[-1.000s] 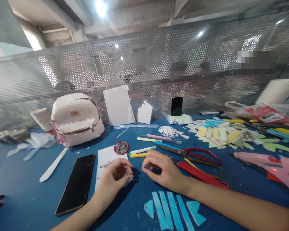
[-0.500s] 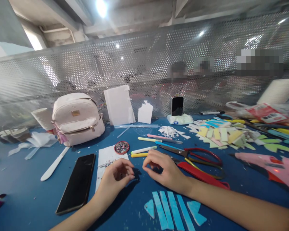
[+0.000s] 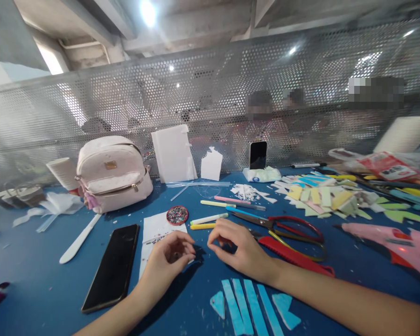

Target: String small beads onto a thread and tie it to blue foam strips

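Left hand (image 3: 168, 257) and right hand (image 3: 241, 251), each with fingertips pinched, sit just apart on the blue bench (image 3: 38, 284); contents too small to tell. Paper sheet (image 3: 157, 232) under left hand, scissors (image 3: 283, 229) beside right, foam strips (image 3: 247, 305) toward near edge.

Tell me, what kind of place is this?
Probably a craft workbench in a shared workshop: cut light-blue strips, red-handled metal scissors and a pink plastic glue gun lie on the blue table, and a perforated metal screen divides it from people beyond.
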Available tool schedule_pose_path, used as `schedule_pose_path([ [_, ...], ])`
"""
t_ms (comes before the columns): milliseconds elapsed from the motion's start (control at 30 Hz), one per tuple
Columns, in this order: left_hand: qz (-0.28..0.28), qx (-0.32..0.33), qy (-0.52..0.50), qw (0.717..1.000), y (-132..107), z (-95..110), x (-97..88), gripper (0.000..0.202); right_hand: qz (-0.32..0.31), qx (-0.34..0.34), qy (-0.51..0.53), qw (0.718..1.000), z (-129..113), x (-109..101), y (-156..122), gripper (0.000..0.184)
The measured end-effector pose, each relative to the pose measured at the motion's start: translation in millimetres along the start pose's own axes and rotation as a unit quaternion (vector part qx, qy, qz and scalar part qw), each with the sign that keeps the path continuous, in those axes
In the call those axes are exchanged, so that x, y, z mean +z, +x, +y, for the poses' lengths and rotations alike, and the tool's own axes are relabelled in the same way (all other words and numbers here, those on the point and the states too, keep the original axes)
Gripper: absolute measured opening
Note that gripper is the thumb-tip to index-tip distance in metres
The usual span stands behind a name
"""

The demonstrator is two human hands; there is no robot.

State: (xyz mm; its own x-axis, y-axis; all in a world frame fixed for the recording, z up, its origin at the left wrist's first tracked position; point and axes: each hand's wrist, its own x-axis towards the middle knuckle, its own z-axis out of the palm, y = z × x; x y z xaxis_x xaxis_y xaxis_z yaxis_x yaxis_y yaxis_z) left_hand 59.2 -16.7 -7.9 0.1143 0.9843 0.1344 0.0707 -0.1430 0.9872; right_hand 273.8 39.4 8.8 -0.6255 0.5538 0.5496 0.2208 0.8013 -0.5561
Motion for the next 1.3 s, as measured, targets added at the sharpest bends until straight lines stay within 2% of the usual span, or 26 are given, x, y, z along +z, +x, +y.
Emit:
schedule_pose_path([
  [1300, 0.005, 0.007, -0.006, 1.000, -0.5, -1.0, 1.8, 0.016, -0.002, -0.001, -0.014, 1.000, -0.3, -0.9, -0.3, 0.010],
])
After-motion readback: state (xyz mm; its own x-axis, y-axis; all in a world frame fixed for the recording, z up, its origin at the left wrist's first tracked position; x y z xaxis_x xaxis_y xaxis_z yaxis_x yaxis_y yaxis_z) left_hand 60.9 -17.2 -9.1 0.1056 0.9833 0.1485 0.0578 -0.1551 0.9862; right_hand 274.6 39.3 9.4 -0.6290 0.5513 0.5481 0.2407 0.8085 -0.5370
